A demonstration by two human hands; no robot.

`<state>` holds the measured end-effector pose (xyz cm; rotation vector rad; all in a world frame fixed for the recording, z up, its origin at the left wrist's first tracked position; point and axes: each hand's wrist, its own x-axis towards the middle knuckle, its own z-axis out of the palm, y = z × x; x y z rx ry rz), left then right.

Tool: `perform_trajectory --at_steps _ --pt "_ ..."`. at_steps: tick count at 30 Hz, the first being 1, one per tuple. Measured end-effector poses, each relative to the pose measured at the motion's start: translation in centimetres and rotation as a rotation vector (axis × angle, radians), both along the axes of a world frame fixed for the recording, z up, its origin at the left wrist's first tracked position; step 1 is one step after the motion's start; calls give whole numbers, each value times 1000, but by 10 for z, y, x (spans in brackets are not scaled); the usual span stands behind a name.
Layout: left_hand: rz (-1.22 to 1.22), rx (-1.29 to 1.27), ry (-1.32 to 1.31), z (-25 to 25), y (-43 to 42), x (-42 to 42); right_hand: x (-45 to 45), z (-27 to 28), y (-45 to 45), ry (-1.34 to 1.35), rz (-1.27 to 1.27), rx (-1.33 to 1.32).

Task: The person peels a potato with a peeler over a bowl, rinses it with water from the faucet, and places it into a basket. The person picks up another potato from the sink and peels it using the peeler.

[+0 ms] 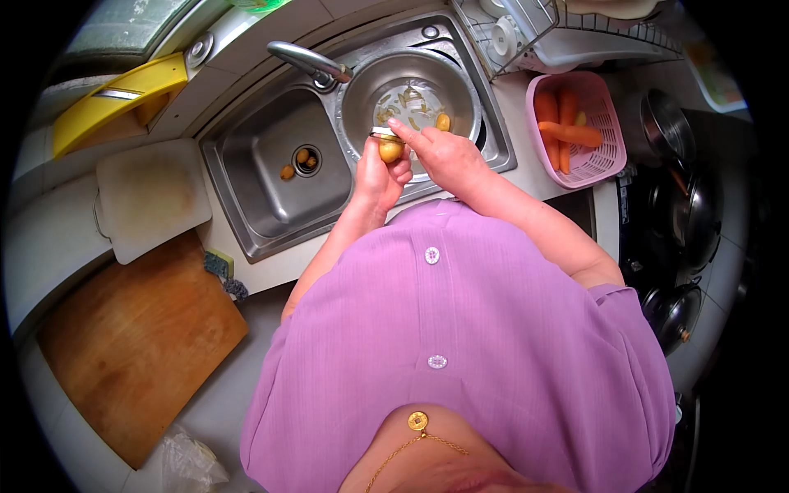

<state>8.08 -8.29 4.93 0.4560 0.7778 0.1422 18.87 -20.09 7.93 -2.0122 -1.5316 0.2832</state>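
Observation:
Over the metal basin [352, 99], my left hand [377, 179] is closed around a small yellow potato [390, 151]. My right hand [448, 158] grips a peeler [383, 131], its head at the top of that potato; the handle is mostly hidden by my fingers. My right index finger stretches out along the tool. Inside the basin lie peel strips [412, 100] and another potato [444, 122]. A few small potatoes [287, 172] rest around the drain of the left sink bowl [275, 201].
A curved faucet [300, 57] stands between the bowls. To the right are a pink basket [610, 140] of carrots [571, 134] and a dish rack [538, 37]. A yellow slicer [119, 94], a white cutting board [152, 193], a wooden board [140, 337] and a sponge [219, 264] lie left.

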Motion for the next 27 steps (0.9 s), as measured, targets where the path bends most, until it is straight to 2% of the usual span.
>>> perform_trajectory --at_steps 2,5,9,11,15,17,20,24,26,27 --pt "-5 -23 -4 2 -2 -2 4 -9 2 48 -97 -76" --pt "-15 -31 -30 24 -5 0 19 -55 -5 146 -136 -190" --pt "9 -135 -75 26 1 -2 16 -32 -6 247 -191 -240" --pt "0 -186 -82 19 3 -2 13 -24 -2 240 -166 37" --pt "-31 -157 -88 6 2 -1 2 -6 -2 201 -84 44" --pt "-20 -134 -77 3 0 0 -1 2 -2 40 29 -10" --pt "1 -83 -7 4 -2 0 1 1 1 3 -44 -41" --pt "-22 -139 -68 5 -1 -4 7 -14 2 48 -64 -44" --pt "-79 -124 -138 16 -3 -7 19 -38 -1 62 -158 -246" --pt "-83 -124 -137 21 -2 -6 18 -42 -4 63 -162 -246"
